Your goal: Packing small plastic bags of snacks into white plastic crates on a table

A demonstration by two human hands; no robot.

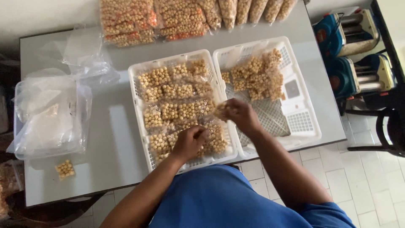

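Two white perforated plastic trays stand side by side on a grey table. The left tray (137, 90) is packed with several clear packets of round tan snack balls (173, 90). My left hand (190, 141) rests on the packets near the tray's front, its fingers curled on one. My right hand (239, 114) hovers over the gap between the trays and grips a small packet of snack balls (220, 110). The right tray (301, 122) holds a loose pile of packets (257, 76) at its back; its front half is bare mesh.
Larger sealed bags of snack balls (168, 19) lie along the table's far edge. A clear tub of empty plastic bags (48, 116) sits at left, with loose bags (86, 55) behind it. One small packet (65, 169) lies near the front left corner. Blue machines (352, 50) stand at right.
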